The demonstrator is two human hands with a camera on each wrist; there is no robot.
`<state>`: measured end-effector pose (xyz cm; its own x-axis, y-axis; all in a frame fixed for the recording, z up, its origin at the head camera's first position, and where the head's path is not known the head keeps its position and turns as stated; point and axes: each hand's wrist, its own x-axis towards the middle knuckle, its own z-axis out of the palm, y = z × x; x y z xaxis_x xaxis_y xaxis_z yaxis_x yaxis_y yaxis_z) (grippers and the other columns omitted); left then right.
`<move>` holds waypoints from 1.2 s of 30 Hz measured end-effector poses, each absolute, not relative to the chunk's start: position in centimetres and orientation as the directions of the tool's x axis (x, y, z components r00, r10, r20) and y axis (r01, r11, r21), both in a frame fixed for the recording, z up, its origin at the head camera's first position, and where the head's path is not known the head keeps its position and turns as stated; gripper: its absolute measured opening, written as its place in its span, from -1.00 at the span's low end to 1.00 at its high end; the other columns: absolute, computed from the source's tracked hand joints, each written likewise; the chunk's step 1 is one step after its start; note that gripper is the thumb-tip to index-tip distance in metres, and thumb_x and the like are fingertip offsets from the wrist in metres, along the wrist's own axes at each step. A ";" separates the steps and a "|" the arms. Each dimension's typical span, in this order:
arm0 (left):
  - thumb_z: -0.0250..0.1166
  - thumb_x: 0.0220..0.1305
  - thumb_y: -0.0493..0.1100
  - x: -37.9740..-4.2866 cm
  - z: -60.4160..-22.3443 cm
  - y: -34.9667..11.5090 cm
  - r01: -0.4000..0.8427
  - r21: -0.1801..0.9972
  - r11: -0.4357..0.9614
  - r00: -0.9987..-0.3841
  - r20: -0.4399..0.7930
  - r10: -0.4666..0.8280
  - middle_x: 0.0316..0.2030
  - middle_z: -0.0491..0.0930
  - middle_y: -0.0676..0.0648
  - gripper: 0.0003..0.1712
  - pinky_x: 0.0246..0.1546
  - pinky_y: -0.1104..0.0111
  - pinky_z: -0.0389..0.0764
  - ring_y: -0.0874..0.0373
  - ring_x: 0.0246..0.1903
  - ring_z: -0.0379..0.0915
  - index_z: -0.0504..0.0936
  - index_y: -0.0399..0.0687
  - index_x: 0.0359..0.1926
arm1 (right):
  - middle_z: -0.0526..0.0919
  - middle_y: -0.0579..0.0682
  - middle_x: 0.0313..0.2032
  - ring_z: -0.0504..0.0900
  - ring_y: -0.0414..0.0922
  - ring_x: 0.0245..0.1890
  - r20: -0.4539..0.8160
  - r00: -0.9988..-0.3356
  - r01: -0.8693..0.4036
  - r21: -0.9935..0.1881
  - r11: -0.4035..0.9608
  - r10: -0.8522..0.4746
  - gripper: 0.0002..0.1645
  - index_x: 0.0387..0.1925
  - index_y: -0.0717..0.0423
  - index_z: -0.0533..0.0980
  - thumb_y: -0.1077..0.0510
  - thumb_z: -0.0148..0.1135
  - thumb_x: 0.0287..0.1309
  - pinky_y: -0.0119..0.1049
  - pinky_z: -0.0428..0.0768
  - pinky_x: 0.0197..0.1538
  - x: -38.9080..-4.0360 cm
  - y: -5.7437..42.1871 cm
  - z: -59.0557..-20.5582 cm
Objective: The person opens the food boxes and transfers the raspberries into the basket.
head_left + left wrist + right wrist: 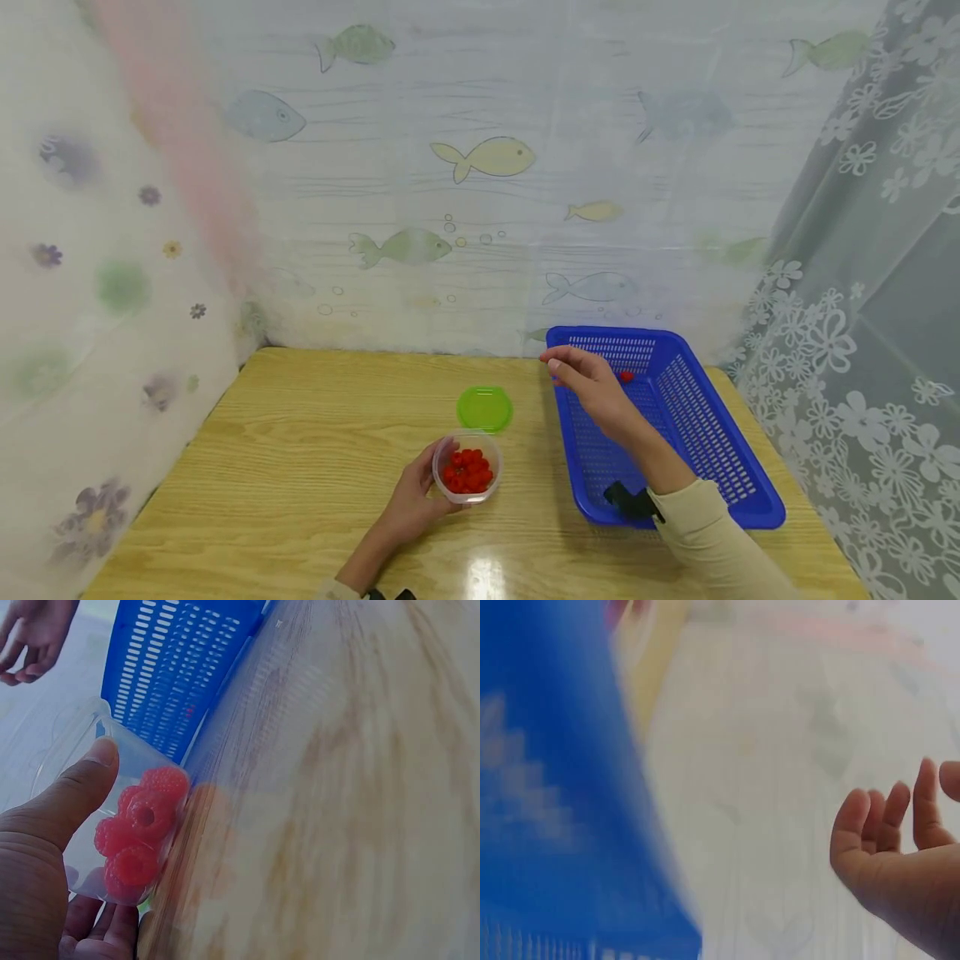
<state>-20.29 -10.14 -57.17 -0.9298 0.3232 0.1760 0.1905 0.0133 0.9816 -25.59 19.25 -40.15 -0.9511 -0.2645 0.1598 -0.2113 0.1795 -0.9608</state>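
My left hand (416, 492) grips a clear plastic tub (468, 498), thumb on one side and fingers round the other. Several red raspberries (468, 472) lie inside; the left wrist view shows these raspberries (142, 817) through the wall, some with hollow centres. Over the left rim of a blue perforated basket (716, 408) hangs my right hand (596, 392). Its fingers (850, 832) are loosely bent, the thumb stands apart from them, and I see nothing held. One raspberry (626, 377) sits toward the far end of the basket, just past the right hand.
A green round lid (485, 409) lies on the wooden table (315, 433) just behind the tub. Fish-patterned sheeting (480, 250) hangs along the table's back edge. At the right, a lace curtain (892, 433) hangs close to the basket.
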 end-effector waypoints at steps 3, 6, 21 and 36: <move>0.61 -0.07 -0.39 -20.3 -57.2 -10.1 0.187 0.982 0.015 -0.930 0.172 0.324 0.41 0.36 -0.33 0.11 0.34 0.62 0.23 -0.15 0.47 0.18 0.22 -0.32 0.49 | 0.60 -0.02 -0.09 0.52 -0.12 -0.03 0.188 -0.941 -0.251 -0.946 0.206 -0.283 -0.68 0.09 0.36 0.52 0.20 0.03 0.53 -0.34 0.55 0.08 -23.8 17.5 -40.3; 0.60 -0.07 -0.40 -20.3 -57.2 -10.1 0.183 0.983 0.016 -0.931 0.168 0.325 0.41 0.35 -0.33 0.11 0.34 0.61 0.24 -0.16 0.47 0.17 0.22 -0.31 0.50 | 0.61 0.09 0.00 0.50 0.00 0.02 0.247 -0.921 -0.330 -0.904 0.270 -0.302 -0.74 0.04 0.27 0.57 0.23 0.06 0.50 -0.24 0.55 0.09 -22.3 15.7 -40.9; 0.59 -0.02 -0.37 -20.3 -57.2 -10.3 0.210 0.977 0.024 -0.924 0.190 0.332 0.39 0.38 -0.32 0.09 0.34 0.60 0.27 -0.17 0.45 0.22 0.22 -0.27 0.51 | 0.45 0.22 0.15 0.36 0.20 0.23 0.319 -0.919 -0.393 -0.785 0.478 -0.232 -0.80 -0.10 0.11 0.60 0.33 0.27 0.25 0.23 0.43 0.24 -20.5 9.8 -48.2; 0.58 0.01 -0.34 -20.1 -57.2 -10.3 0.214 0.975 0.052 -0.927 0.186 0.327 0.40 0.39 -0.27 0.06 0.35 0.57 0.26 -0.18 0.45 0.22 0.24 -0.19 0.51 | 0.46 0.41 0.25 0.46 0.35 0.27 0.206 -0.944 -0.319 -0.771 0.551 -0.259 -0.84 -0.13 0.27 0.63 0.33 0.26 0.26 0.32 0.46 0.27 -21.3 8.9 -51.4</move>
<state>-20.10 -10.35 -57.22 -0.9267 0.3267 0.1858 0.2139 0.0519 0.9755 -21.32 8.94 -51.43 -0.9437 -0.2589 0.2058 -0.3193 0.5510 -0.7710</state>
